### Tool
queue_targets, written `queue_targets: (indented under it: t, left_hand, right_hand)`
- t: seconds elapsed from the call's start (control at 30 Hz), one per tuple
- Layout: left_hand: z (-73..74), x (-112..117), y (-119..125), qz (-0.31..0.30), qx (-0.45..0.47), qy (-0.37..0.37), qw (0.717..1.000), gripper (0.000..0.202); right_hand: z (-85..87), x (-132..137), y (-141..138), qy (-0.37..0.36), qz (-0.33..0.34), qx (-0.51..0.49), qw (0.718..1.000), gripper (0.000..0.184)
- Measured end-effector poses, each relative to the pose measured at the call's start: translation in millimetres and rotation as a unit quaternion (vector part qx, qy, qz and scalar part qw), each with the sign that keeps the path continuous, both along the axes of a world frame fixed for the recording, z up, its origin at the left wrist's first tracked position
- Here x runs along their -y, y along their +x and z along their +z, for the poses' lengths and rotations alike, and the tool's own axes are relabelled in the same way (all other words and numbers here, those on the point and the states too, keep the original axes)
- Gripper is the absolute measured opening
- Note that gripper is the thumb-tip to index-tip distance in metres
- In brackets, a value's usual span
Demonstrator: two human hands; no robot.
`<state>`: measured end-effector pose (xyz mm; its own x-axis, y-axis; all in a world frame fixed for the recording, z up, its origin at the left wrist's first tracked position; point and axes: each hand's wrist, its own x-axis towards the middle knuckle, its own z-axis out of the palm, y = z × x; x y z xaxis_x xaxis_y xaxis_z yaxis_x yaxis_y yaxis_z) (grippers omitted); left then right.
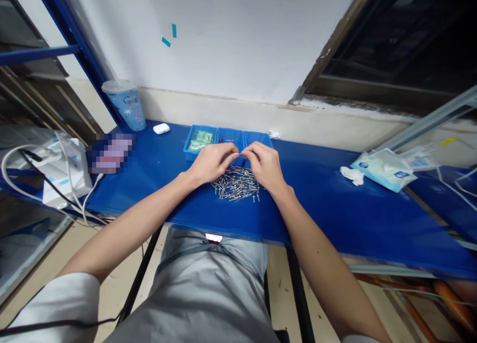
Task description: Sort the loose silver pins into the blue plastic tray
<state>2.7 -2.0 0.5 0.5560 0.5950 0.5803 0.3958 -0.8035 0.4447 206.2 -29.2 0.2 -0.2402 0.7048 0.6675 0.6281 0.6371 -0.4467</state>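
Observation:
My left hand (212,161) and my right hand (265,165) meet fingertip to fingertip above a heap of several small metal pins (235,184) on the blue table (335,204). Both hands are closed in a pinch. Between the fingertips is something tiny, probably one of the pins, too small to make out. Just behind the hands stands a blue tray (223,134) with three compartments; the left one holds greenish packets (200,140).
A plastic cup (125,104) and a white earbud case (161,128) stand at the back left. A white box with cables (55,171) lies at the left edge. A crumpled tissue (352,175) and plastic packets (385,168) lie to the right.

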Motion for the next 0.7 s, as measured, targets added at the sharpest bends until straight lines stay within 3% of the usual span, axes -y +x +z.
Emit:
queue_targets:
  t: [0.27,0.7]
  left_hand:
    - [-1.6,-3.3,-1.9,0.013,0.013,0.001,1.0,0.022]
    - [-2.3,-4.5,-2.8,0.008,0.009,-0.001,1.0,0.021]
  right_hand:
    - [-2.6,-1.7,3.1,0.018,0.026,-0.026,0.999,0.01]
    - [-3.9,-2.7,3.0,0.02,0.006,0.008,1.0,0.021]
